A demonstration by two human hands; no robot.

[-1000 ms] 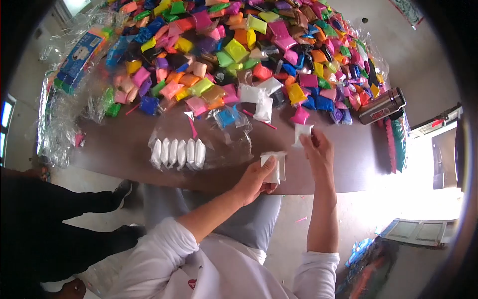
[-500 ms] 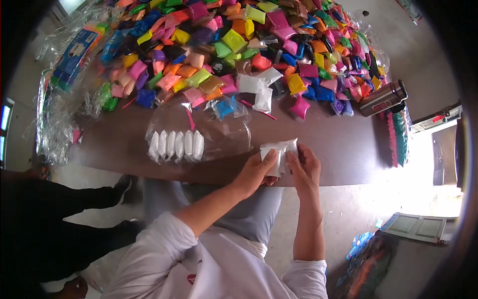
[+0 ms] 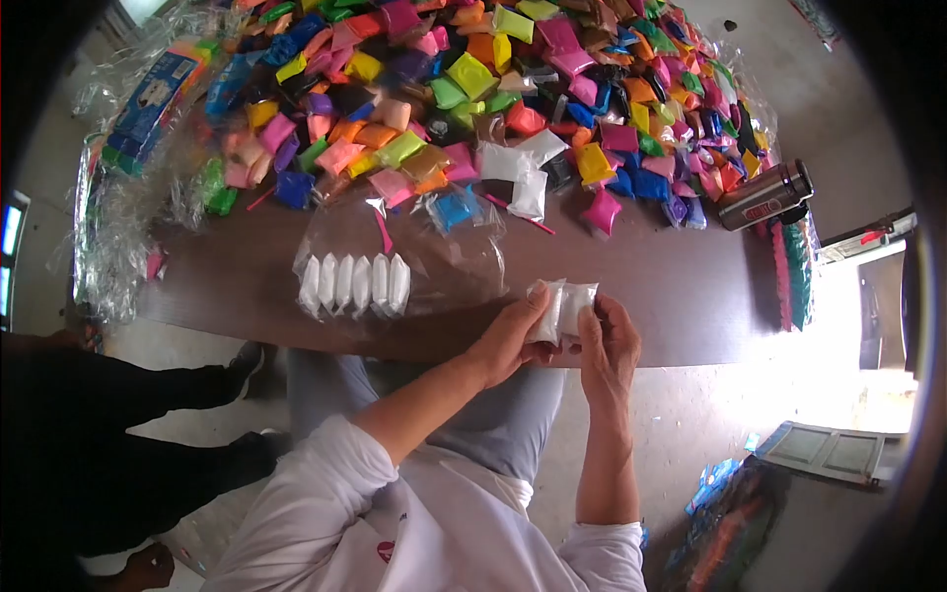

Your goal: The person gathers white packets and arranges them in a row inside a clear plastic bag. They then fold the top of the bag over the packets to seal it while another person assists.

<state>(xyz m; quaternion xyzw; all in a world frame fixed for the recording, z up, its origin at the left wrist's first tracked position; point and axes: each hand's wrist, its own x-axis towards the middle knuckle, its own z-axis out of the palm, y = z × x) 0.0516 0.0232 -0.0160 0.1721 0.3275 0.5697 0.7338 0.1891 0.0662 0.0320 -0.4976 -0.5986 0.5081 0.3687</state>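
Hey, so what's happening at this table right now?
A person in white sleeves is holding small white packets together at the table's near edge, with the left hand and the right hand side by side. To the left, a row of six white packets lies on clear plastic. Beyond, a big heap of colorful packets covers the far part, with a metal flask lying at its right.

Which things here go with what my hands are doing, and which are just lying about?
Likely in use:
- two white packets, held by the left hand and right hand
- row of six white packets
- pile of coloured packets, perhaps the supply

Probably just lying about:
- metal flask
- crumpled clear wrap
- pink stick
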